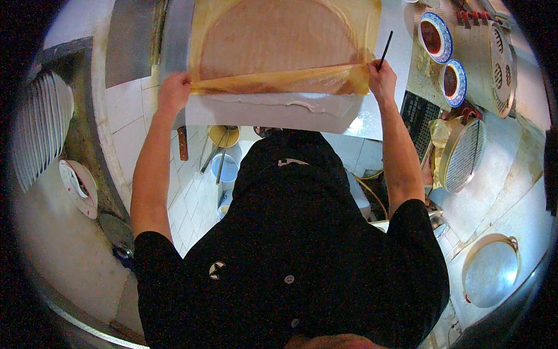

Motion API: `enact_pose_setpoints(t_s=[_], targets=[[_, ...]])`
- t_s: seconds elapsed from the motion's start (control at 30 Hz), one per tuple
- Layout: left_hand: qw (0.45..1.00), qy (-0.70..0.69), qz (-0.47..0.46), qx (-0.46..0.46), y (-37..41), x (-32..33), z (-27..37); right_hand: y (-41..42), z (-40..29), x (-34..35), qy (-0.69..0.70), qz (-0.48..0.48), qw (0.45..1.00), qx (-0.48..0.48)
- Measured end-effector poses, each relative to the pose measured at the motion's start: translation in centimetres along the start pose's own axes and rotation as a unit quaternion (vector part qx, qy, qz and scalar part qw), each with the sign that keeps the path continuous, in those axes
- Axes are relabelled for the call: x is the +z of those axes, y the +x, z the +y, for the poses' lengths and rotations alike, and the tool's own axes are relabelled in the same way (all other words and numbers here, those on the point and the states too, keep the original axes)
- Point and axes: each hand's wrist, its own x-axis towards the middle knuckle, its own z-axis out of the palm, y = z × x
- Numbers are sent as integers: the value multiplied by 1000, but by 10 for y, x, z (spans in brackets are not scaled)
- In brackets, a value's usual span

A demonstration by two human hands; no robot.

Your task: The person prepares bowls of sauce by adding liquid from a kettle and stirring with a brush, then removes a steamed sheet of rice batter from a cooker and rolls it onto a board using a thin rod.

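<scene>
A yellowish translucent cloth (279, 80) is stretched in front of me, its near edge folded over. My left hand (175, 92) grips the cloth's left near corner. At the right near corner, my right hand (383, 80) grips it too, with a thin black stick (385, 50) jutting up from between the fingers. Under the far part of the cloth shows a large rounded shape. A thin whitish sheet with a ragged edge (283, 111), perhaps rice batter, lies nearer my body on the smooth surface.
Two blue-rimmed bowls of dark sauce (453, 83) stand at right, near a perforated metal pot (501, 70) and a round slatted tray (464, 157). A round metal lid (491, 272) lies lower right. Stacked white plates (41, 126) are at left. Buckets (225, 168) stand on the floor.
</scene>
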Motion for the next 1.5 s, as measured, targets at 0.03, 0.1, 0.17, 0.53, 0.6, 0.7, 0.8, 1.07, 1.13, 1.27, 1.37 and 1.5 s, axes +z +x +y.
enact_pose_setpoints(t_s=[0.03, 0.1, 0.17, 0.53, 0.6, 0.7, 0.8, 1.07, 1.13, 1.27, 1.37, 1.5], targets=[[1000, 3, -3, 2, 2, 1, 0, 3, 3, 1, -11, -2, 1000, -5], [1000, 9, -9, 6, 4, 4, -6, 4, 5, 2, -14, -16, 1000, -3], [1000, 3, -8, 8, 7, 11, -13, 4, 5, 1, -16, -29, 999, 3], [1000, 10, -18, -15, 6, 13, -17, 6, -2, -2, -44, -61, 997, 1], [999, 40, 5, -3, 10, 13, -12, 2, 6, -2, -19, -45, 999, -4], [998, 45, 34, -5, 16, 20, -13, -2, 5, -2, -2, -53, 999, -2], [999, 31, 34, -21, 19, 14, -6, -1, -1, -2, -59, -40, 997, -15], [996, 34, 84, -21, 27, 20, -8, 2, 7, 1, 3, -46, 999, 22], [996, 32, 81, -32, 28, 18, -6, 0, 2, -1, 36, -51, 998, 28], [997, 42, 36, -52, 25, 13, -2, -2, 9, -3, 5, -55, 997, 49], [999, 30, 12, -42, 22, 17, -13, -3, -1, -10, -53, -64, 996, 27], [999, 15, 29, -5, 13, 20, -17, -15, -11, -18, -16, -56, 998, 21]])
